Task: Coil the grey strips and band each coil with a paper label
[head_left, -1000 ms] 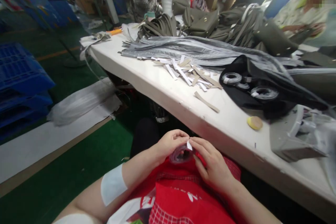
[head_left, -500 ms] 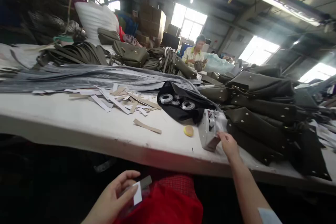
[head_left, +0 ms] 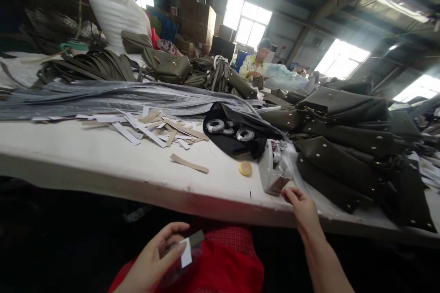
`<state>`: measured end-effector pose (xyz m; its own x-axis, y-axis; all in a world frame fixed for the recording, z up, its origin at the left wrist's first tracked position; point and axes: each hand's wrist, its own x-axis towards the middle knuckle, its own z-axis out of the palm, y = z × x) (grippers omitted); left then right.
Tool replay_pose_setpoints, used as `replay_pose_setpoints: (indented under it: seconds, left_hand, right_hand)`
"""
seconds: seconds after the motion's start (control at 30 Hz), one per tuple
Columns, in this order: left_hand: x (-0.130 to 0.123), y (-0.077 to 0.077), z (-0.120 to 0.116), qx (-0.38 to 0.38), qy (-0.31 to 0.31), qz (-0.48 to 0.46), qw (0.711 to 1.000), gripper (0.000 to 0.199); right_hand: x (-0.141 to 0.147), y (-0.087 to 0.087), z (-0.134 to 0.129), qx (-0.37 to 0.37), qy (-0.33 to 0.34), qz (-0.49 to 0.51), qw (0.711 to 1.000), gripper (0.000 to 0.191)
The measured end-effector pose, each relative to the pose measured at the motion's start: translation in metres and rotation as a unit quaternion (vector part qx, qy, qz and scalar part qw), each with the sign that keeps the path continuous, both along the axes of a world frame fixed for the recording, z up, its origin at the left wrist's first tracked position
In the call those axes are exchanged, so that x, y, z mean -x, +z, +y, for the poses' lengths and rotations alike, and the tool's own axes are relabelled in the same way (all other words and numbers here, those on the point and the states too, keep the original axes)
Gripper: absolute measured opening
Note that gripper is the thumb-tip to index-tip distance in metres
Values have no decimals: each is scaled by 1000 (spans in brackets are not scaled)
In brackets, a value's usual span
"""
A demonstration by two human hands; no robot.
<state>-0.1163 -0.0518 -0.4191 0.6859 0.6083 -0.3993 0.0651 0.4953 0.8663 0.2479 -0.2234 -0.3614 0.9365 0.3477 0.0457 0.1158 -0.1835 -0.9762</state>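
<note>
My left hand (head_left: 161,252) is low in front of the red garment, closed on a short olive strip (head_left: 196,238) with a small white paper tag (head_left: 186,254) against it. Something clear, like plastic, hangs below the fingers. My right hand (head_left: 299,200) is at the table's front edge, thumb and fingers pinched together. Its fingertips are just beside the front lower corner of a pale grey dispenser-like box (head_left: 270,176). Whatever lies in that pinch is too small to make out. Clear film (head_left: 291,162) covers the box's right side.
On the white table (head_left: 113,151) lie loose paper strips (head_left: 151,127), a single tan strip (head_left: 189,164), a round yellow-rimmed piece (head_left: 245,168) and a black cloth (head_left: 223,142) with clear coils. Olive bags (head_left: 338,160) are piled at right. A person (head_left: 256,66) sits beyond.
My right hand has moved slightly down and toward me, off the box's side to below its front corner. The left hand keeps its hold, shifting slightly right.
</note>
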Motion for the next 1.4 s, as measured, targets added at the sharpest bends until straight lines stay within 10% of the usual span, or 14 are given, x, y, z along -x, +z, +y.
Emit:
replay_pose_setpoints:
  seconds: [0.17,0.3,0.57,1.13,1.4]
  left_hand:
    - [-1,16,2,-32,29,11,999,53]
    - [-4,35,-1,-86,50,29,995,43]
    - [-2,41,-8,-220,136,63,964,24]
    - [3,38,-6,-135,211,39,967,33]
    - [12,45,-12,-289,214,81,930,23]
  right_hand:
    - [22,-8,3,19,15,41,999,46]
    - [75,6,23,38,184,49,981,35]
    - [193,7,81,54,492,230,838,36]
    - [226,-22,112,35,493,316,810,35]
    - [240,-21,122,35,464,257,847,34]
